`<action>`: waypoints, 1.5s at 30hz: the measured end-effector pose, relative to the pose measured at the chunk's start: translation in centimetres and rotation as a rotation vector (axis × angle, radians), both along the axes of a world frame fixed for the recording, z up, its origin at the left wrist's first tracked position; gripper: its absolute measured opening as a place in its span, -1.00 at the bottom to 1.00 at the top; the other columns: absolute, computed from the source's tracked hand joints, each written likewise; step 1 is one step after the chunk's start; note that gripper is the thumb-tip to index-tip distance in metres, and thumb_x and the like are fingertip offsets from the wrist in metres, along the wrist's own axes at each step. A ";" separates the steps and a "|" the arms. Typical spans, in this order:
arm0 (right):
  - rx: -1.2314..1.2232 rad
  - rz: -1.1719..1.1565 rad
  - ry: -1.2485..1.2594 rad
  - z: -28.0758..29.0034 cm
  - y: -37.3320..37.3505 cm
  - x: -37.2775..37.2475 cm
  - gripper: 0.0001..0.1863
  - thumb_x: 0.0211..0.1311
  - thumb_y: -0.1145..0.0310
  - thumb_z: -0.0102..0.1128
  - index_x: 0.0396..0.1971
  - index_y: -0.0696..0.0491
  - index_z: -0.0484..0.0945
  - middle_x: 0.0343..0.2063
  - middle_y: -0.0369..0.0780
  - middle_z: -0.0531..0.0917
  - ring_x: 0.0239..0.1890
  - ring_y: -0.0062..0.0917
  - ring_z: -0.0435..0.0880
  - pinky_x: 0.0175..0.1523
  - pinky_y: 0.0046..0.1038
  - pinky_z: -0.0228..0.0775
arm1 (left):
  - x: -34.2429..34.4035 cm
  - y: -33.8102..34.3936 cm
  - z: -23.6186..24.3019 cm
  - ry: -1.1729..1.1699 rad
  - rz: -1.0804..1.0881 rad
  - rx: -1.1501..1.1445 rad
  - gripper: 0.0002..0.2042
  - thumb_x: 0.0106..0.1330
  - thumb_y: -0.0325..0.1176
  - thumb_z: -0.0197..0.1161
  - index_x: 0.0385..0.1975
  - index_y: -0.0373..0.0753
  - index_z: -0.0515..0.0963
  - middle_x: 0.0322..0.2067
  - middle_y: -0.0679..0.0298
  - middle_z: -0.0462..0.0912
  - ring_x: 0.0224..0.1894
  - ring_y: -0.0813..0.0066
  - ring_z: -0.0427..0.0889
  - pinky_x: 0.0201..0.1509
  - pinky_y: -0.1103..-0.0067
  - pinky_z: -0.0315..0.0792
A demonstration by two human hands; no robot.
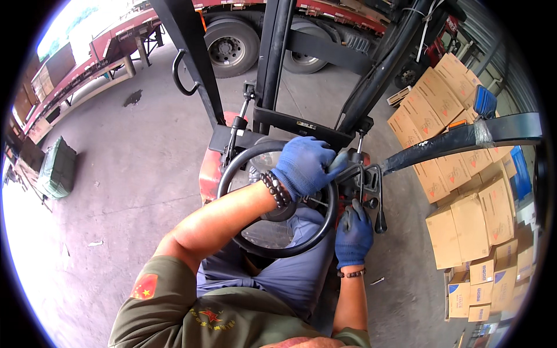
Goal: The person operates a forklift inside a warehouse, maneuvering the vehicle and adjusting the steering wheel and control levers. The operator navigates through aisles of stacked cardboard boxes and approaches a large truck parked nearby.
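At the frame's centre, the left hand (pixel 304 168) is clamped over the steering wheel (pixel 278 253) at its upper right; steady, slow turns seem best. Right of it, the right hand (pixel 354 235) meets the control levers (pixel 380 222), its closure unclear; gentle pushes should suit.

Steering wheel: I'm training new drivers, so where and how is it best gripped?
Probably by the upper left rim, from the outer left, fingers curled around it. The steering wheel's rim is slim, round and bare there. The left hand covers its upper right, and levers crowd the right side.
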State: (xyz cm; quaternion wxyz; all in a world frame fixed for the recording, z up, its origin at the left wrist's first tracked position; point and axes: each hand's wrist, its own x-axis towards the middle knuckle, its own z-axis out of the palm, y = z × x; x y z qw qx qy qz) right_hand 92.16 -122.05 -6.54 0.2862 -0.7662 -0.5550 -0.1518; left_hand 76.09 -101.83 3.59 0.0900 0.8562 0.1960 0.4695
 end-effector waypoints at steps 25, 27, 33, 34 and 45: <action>-0.040 -0.069 0.071 -0.7 -4.6 -16.9 -0.61 0.61 0.28 0.25 0.26 0.15 0.74 0.25 0.03 0.78 0.25 0.01 0.75 0.34 -0.10 0.60 | -14.3 -9.0 -2.7 0.044 -0.154 0.046 -0.50 0.51 0.05 0.35 -0.69 -0.07 0.67 -0.59 0.20 0.63 -0.46 0.03 0.63 -0.27 0.19 0.46; -0.023 -0.077 0.127 -0.7 -5.4 -16.5 -0.63 0.59 0.29 0.28 0.24 0.11 0.76 0.24 0.02 0.79 0.24 0.01 0.76 0.33 -0.10 0.60 | -13.9 -9.5 -2.8 0.081 -0.158 0.035 -0.51 0.51 0.06 0.34 -0.68 -0.08 0.68 -0.59 0.20 0.64 -0.43 0.03 0.65 -0.26 0.19 0.47; 0.069 -0.046 -0.075 -3.0 -2.5 -5.6 -0.69 0.51 0.28 0.36 0.12 0.05 0.81 0.20 -0.06 0.81 0.21 -0.03 0.77 0.30 -0.12 0.63 | -4.6 -7.2 -3.2 0.176 -0.142 0.017 -0.54 0.54 0.05 0.34 -0.62 -0.04 0.67 -0.56 0.22 0.63 -0.35 0.11 0.68 -0.19 0.21 0.48; 0.068 -0.058 -0.045 -3.0 -2.5 -3.3 -0.71 0.50 0.29 0.37 0.10 0.05 0.82 0.20 -0.08 0.81 0.21 -0.05 0.77 0.29 -0.13 0.64 | -2.3 -7.0 -3.1 0.126 -0.187 0.014 -0.54 0.52 0.03 0.37 -0.63 -0.06 0.66 -0.56 0.21 0.62 -0.36 0.08 0.67 -0.20 0.19 0.49; 0.129 -0.018 -0.049 -3.0 -5.7 8.3 -0.75 0.44 0.30 0.41 0.00 0.07 0.84 0.20 -0.19 0.83 0.06 -0.14 0.84 0.17 -0.16 0.72 | 3.2 -4.2 -2.2 0.025 -0.002 -0.143 -0.64 0.48 -0.19 0.51 -0.54 -0.25 0.69 -0.57 0.08 0.61 -0.50 0.03 0.58 -0.36 0.20 0.41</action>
